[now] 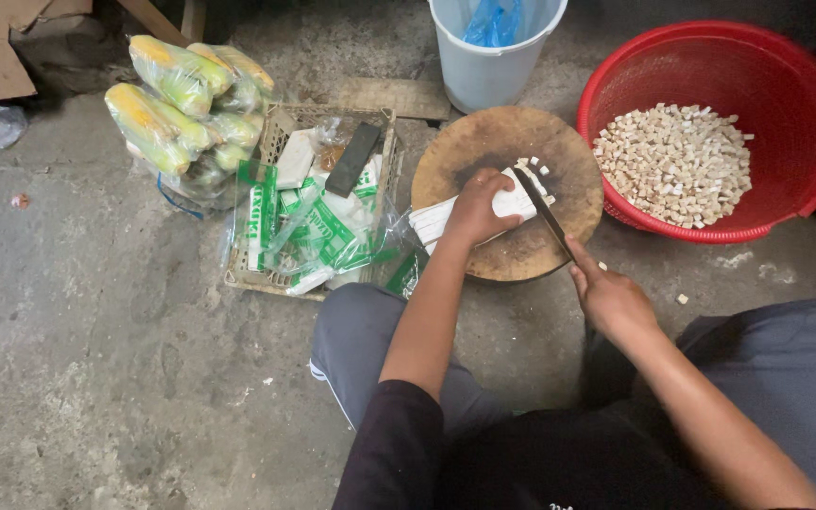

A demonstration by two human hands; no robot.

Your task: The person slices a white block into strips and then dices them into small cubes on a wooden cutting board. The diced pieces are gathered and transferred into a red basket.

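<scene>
Left hand (477, 210) presses flat on white tofu-like strips (512, 203) on the round wooden chopping board (507, 189), which sits on the concrete floor; fingers curled together over them. Strips' long axis runs lower-left to upper-right. Right hand (608, 297) grips a dark-bladed knife (540, 208), fingers wrapped on the handle, blade across the strips' free right end, just beside the left fingertips. Cut cubes lie beyond the blade. Red plastic basket of cubes (701, 170) right, white bucket (493, 66) behind, wicker tray of green-white wrappers (309, 227) left, bagged corn (186, 104) further left.

Cutting board (484, 142) hemmed: red basket (805, 94) right, bucket (484, 76) behind, tray (280, 123) left
</scene>
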